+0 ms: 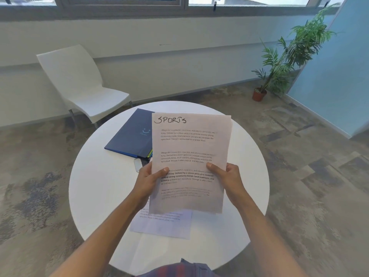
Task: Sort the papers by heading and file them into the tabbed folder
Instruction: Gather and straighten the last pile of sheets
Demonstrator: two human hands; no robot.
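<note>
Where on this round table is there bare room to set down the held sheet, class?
Bare white top lies left of the navy folder and the lower paper, out to the table rim, and on the right past the right hand. The middle is crowded: folder, flat paper, and the SPORTS sheet above them.

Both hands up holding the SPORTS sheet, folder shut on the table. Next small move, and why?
Probably let the left hand go and reach for the navy folder, leaving the right hand holding the SPORTS sheet. The heading is readable, but the folder lies closed behind the sheet, so no tab is reachable yet.
</note>
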